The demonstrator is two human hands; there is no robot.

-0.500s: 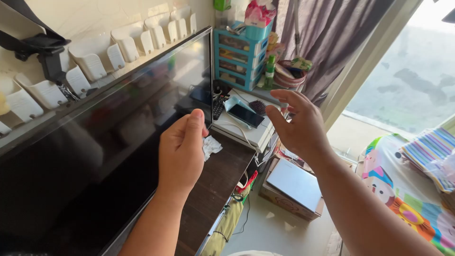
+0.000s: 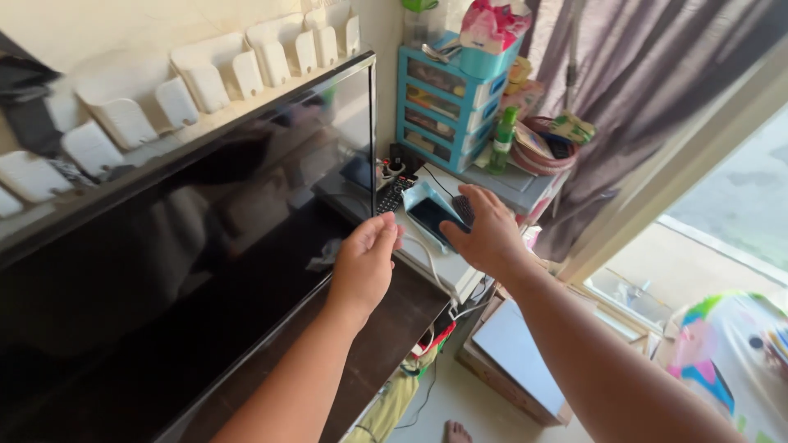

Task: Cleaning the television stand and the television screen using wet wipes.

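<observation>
Television, large black flat-screen [image 2: 164, 271], stands on the dark wooden cabinet [image 2: 386, 328]. My left hand [image 2: 365, 262] has moved to its right edge, fingers pinched; the white scrap is no longer visible. My right hand [image 2: 484, 230], fingers spread, has dropped onto the dark smartphone [image 2: 431, 217].

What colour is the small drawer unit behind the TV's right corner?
The drawer unit is light blue with see-through drawer fronts; the head view shows it clearly.
</observation>
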